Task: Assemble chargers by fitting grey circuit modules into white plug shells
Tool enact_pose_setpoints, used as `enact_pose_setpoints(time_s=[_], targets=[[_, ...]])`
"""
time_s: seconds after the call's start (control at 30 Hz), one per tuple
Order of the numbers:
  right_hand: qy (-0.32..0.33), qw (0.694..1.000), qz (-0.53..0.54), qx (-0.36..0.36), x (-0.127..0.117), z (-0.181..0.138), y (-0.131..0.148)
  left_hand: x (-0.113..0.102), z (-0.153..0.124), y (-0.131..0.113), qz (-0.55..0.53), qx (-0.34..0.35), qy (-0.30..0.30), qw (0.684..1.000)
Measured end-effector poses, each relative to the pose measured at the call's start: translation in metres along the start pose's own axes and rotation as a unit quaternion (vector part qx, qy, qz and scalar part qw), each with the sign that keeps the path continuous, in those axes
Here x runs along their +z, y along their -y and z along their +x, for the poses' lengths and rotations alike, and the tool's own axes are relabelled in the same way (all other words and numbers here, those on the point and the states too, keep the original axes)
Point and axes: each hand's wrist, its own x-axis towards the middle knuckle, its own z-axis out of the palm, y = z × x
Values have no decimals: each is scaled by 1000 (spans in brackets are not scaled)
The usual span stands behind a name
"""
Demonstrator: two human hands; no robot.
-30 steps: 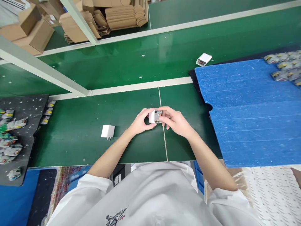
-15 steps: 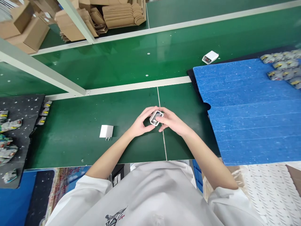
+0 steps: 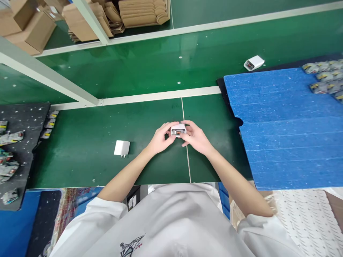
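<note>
Between my two hands, above the green bench (image 3: 88,142), I hold a white charger housing (image 3: 178,127) whose open end faces me and shows parts inside. My left hand (image 3: 160,138) grips its left side, the thumb low and the fingers along the top. On the right side, my right hand (image 3: 197,137) pinches it, with the thumb at the open end's lower corner. A white plug charger (image 3: 122,147) with two metal prongs lies on the bench to the left, apart from my hands.
Another white charger housing (image 3: 254,63) rests at the back right. A blue foam mat (image 3: 284,132) covers the right side, with several small grey parts (image 3: 325,76) on it. A black foam tray (image 3: 26,142) with parts stands left. Cardboard boxes (image 3: 32,32) sit on the shelf behind a white post (image 3: 48,71).
The housing has turned from a tilt to nearly level, its open end now towards me. My right thumb has moved from inside the opening to its lower edge.
</note>
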Motion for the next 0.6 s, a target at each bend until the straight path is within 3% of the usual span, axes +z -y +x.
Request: enact_pose_setpoints(time_s=[0.37, 0.6], targets=[[-1, 994, -107, -36, 6, -4, 2, 3, 0, -10, 37, 38, -4, 999], [-8, 995, -81, -50, 5, -3, 0, 6, -2, -6, 21, 22, 3, 1000]])
